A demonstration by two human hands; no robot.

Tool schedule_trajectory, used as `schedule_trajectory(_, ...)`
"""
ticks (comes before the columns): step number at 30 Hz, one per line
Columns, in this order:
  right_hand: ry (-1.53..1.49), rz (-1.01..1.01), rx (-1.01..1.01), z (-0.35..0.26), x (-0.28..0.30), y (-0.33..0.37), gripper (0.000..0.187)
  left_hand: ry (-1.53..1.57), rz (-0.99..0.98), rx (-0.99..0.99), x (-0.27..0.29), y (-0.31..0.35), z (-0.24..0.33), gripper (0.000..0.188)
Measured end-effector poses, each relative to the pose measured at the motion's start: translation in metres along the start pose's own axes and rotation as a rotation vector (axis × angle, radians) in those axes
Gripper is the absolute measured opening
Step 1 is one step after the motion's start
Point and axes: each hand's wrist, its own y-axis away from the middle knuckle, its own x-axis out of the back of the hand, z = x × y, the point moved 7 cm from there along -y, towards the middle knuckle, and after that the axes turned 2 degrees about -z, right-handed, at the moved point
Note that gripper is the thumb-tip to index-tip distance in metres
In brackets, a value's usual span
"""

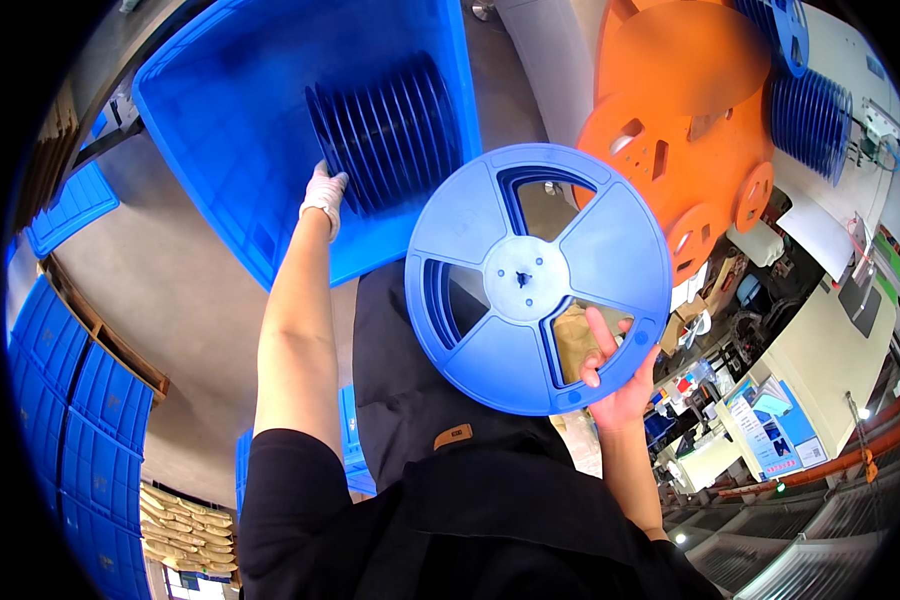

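My right hand (625, 388), bare, holds a large blue plastic reel (610, 235) by its lower right rim, the fingers reaching through one of its windows. Layered edges in the windows suggest more than one reel in this hold. Farther left, my left hand (325, 195) in a white glove has its fingers and thumb at the end rim of a row of dark blue reels (385, 130). That row stands on edge inside a big blue bin (210, 150). Part of the left hand's grip is hidden by the rim.
An orange machine part (660, 170) with round discs and slots stands at the upper right, partly blurred. Behind it are more blue reels (810, 125). Blue crates (95, 430) are stacked at left, near filled sacks (185, 530). A cream-coloured machine (820, 370) is at right.
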Motion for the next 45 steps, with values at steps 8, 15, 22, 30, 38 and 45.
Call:
schedule_trajectory(8, -0.144, 0.041, 0.061, -0.011, 0.010, 0.015, 0.058, 0.198, -0.024, -0.264, 0.013, 0.115, 0.080, 0.059)
schedule_trajectory(15, -0.307, -0.097, -0.041, -0.016, -0.014, 0.034, 0.054, -0.908, 0.154, -1.001, -0.040, 0.386, 0.259, 0.053)
schedule_trajectory(22, -0.336, -0.277, -0.105, -0.018, -0.032, 0.052, 0.054, -0.559, -0.277, -1.383, -0.103, 0.504, 0.242, 0.063)
schedule_trajectory(30, -0.381, -0.442, -0.009, -0.059, -0.053, 0.054, 0.051, -1.077, -0.335, -1.522, 0.014, 0.481, 0.210, 0.065)
schedule_trajectory(38, -0.247, -0.492, 0.028, -0.070, -0.082, 0.058, 0.057, -1.152, -0.084, -1.671, 0.015, 0.513, 0.203, 0.034)
schedule_trajectory(45, 0.300, -0.229, 0.123, -0.081, -0.103, 0.057, 0.063, -0.221, -0.236, -1.019, 0.051, 0.474, 0.162, 0.030)
